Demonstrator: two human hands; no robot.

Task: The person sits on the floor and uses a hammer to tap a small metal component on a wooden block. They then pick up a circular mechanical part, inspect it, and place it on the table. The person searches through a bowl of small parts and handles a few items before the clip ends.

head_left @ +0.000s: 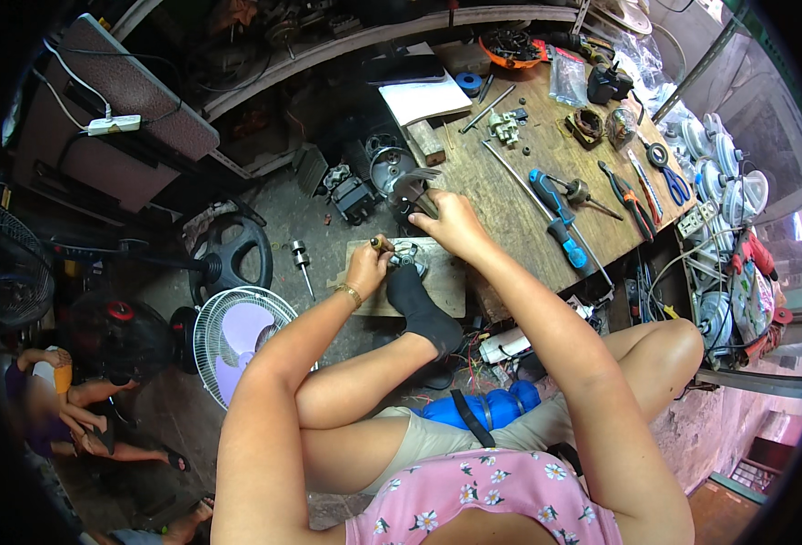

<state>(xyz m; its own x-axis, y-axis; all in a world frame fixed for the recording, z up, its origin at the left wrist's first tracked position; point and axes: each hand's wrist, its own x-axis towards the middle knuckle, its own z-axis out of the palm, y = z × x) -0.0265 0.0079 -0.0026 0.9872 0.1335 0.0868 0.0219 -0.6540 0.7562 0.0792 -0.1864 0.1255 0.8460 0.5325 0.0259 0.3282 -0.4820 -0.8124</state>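
My right hand (448,220) is closed on a dark-headed hammer (412,193), raised just above a low wooden board (444,292). My left hand (366,270) grips a short rod-like tool with a brass-coloured end (380,243), held at a small metal part (410,255) on that board. My foot in a black sock (423,318) rests on the board against the part, partly hiding it. Beyond the hammer lie a round metal housing (387,163) and a dark motor body (351,195).
A wooden bench (546,263) at right holds screwdrivers (553,218), pliers and small parts. A purple-bladed fan (242,331) stands at my left, near a black fan base (237,259) and a loose metal shaft (302,268). People (87,409) sit at lower left. Wires lie under the bench.
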